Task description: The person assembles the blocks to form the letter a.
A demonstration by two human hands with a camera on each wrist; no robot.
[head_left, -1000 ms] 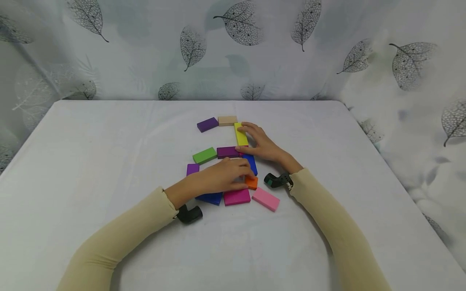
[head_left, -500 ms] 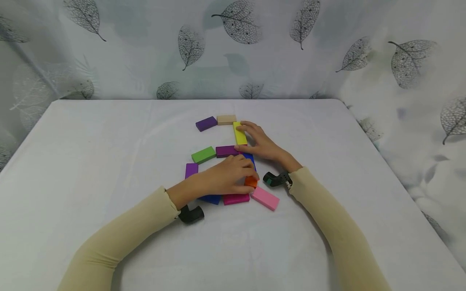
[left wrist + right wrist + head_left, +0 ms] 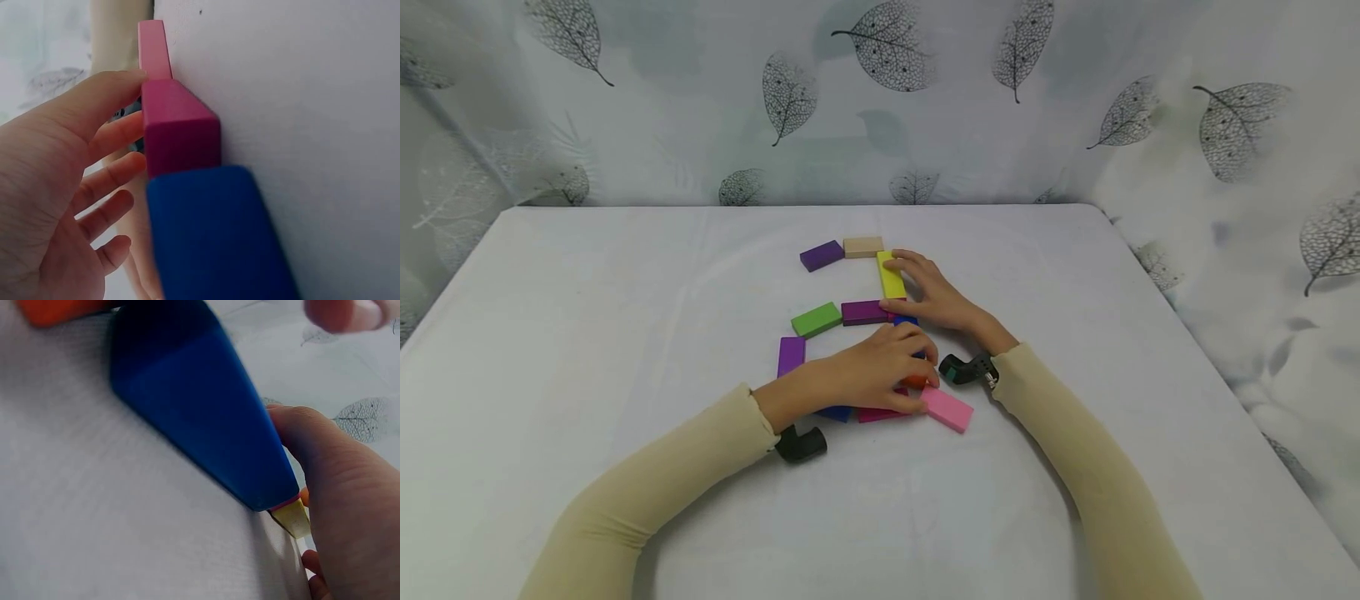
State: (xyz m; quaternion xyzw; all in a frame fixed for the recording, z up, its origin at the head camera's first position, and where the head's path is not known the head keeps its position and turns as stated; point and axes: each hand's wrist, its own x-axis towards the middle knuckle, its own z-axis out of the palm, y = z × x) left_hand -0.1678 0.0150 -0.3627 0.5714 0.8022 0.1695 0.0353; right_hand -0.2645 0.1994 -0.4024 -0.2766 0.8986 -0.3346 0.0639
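My left hand (image 3: 880,367) reaches over the lower blocks, its loosely bent fingers above an orange block (image 3: 916,382) that they partly cover. Its thumb tip lies at the joint between a light pink block (image 3: 949,408) and a magenta block (image 3: 181,140); the left wrist view shows the other fingers spread apart behind the magenta one. My right hand (image 3: 943,300) rests with parted fingers along a yellow block (image 3: 891,279), its thumb by a dark purple block (image 3: 861,312) and a mostly covered red one. A blue block (image 3: 200,419) fills the right wrist view.
Further blocks continue the bent line: green (image 3: 816,320), violet (image 3: 791,354), dark violet (image 3: 822,255), beige (image 3: 862,247) and a lower blue block (image 3: 219,231). All lie on a white-covered table (image 3: 625,333). Behind it hangs a leaf-patterned curtain (image 3: 685,108).
My left hand has slid right and toward me, from the orange block to the end of the light pink one. The right hand stays in place on the blocks.
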